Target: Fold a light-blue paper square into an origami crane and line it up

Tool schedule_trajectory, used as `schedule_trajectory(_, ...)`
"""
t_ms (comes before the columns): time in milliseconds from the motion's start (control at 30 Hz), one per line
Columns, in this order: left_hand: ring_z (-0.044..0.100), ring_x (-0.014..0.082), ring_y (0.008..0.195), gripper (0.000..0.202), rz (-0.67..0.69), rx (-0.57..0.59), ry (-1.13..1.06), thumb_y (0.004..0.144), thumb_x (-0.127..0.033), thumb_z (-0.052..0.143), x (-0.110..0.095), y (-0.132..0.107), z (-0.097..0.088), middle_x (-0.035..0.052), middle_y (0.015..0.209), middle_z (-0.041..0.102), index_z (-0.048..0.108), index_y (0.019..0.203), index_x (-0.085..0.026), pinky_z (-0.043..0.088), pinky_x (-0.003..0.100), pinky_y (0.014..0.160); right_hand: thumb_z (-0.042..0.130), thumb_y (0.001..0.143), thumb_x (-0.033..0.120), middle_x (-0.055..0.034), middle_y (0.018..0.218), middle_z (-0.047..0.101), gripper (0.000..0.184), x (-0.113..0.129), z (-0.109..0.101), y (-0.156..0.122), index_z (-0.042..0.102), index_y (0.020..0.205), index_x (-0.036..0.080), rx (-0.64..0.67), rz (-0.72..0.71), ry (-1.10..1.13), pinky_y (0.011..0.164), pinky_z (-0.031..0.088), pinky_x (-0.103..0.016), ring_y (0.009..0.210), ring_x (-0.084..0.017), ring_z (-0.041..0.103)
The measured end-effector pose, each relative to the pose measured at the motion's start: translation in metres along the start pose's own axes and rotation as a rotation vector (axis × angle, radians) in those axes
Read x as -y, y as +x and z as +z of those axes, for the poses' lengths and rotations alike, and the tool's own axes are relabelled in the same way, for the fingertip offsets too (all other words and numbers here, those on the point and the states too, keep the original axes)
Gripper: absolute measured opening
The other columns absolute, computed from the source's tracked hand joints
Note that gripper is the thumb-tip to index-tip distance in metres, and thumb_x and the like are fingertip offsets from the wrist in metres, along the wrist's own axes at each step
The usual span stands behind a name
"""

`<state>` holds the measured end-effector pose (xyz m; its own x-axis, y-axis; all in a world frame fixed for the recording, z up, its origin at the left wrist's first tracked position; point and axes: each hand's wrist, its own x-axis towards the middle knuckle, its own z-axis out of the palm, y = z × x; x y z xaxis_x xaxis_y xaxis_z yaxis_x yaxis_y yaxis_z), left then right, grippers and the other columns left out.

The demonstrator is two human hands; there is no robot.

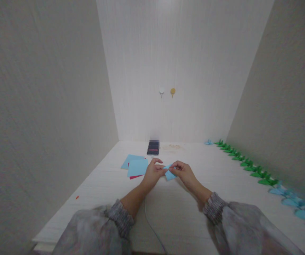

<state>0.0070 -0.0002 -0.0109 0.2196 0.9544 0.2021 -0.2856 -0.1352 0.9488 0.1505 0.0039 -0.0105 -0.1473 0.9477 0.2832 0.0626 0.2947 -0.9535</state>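
Between my two hands is a small folded piece of light blue origami paper (170,175), held just above the middle of the table. My left hand (154,171) pinches its left edge between thumb and index finger. On the opposite side my right hand (182,172) grips the upper right part, thumb and fingers closed on it. The fingers cover part of the folds. Beside my left hand lie light blue paper sheets (137,168), overlapping, with a red sheet (136,177) showing from underneath.
A phone (153,147) lies near the back wall. A white cable (150,224) runs toward the front edge. Green folded paper figures (248,164) and light blue ones (292,202) line the right side. Two hooks (173,91) are on the wall. A small orange scrap (77,197) is at left.
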Motion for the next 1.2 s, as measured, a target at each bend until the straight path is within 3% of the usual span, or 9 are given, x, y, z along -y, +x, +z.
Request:
schedule_trajectory(200, 0.056, 0.0105, 0.051, 0.037, -0.029, -0.011, -0.131, 0.057, -0.024, 0.062, 0.0011, 0.0009, -0.0012, -0.0032, 0.056, 0.057, 0.035, 0.081, -0.018, 0.045, 0.028, 0.059, 0.059, 0.058, 0.029, 0.0039, 0.051, 0.049, 0.016, -0.001, -0.0007, 0.0001, 0.053, 0.063, 0.015, 0.004, -0.007, -0.003, 0.044, 0.031, -0.019, 0.045, -0.007, 0.04)
schedule_trajectory(433, 0.058, 0.0139, 0.057, 0.043, -0.06, -0.001, -0.153, 0.054, -0.024, 0.064, 0.0014, 0.0023, -0.0028, 0.0002, 0.061, 0.06, 0.035, 0.084, -0.017, 0.045, 0.032, 0.064, 0.06, 0.058, 0.026, 0.004, 0.052, 0.049, 0.013, -0.0003, -0.0006, -0.0002, 0.053, 0.062, 0.015, -0.002, -0.011, 0.041, 0.046, 0.032, -0.02, 0.047, -0.007, 0.041)
schedule_trajectory(667, 0.058, 0.0138, 0.058, 0.037, -0.048, 0.001, -0.189, 0.057, -0.018, 0.061, -0.0018, 0.0011, -0.0007, -0.0005, 0.06, 0.06, 0.035, 0.082, -0.018, 0.045, 0.031, 0.063, 0.06, 0.058, 0.025, 0.004, 0.053, 0.051, 0.012, 0.0009, -0.0005, -0.0005, 0.053, 0.062, 0.015, -0.013, 0.001, 0.055, 0.047, 0.031, -0.02, 0.047, -0.007, 0.042)
schedule_trajectory(867, 0.058, 0.0133, 0.056, 0.03, -0.116, -0.031, -0.188, 0.062, -0.024, 0.056, -0.0034, 0.0018, -0.0002, 0.001, 0.061, 0.059, 0.036, 0.084, -0.017, 0.046, 0.029, 0.057, 0.06, 0.058, 0.022, 0.0046, 0.053, 0.049, 0.011, 0.0013, 0.0, -0.0011, 0.053, 0.062, 0.015, -0.012, -0.001, 0.082, 0.047, 0.03, -0.019, 0.048, -0.007, 0.041)
schedule_trajectory(1200, 0.058, 0.0129, 0.057, 0.042, -0.079, -0.013, -0.143, 0.055, -0.021, 0.064, -0.0012, 0.0021, -0.0016, 0.0005, 0.06, 0.06, 0.037, 0.085, -0.016, 0.045, 0.031, 0.063, 0.06, 0.059, 0.023, 0.0035, 0.056, 0.052, 0.011, -0.0019, -0.0009, -0.0001, 0.055, 0.064, 0.015, 0.007, -0.023, 0.064, 0.049, 0.031, -0.019, 0.05, -0.007, 0.042)
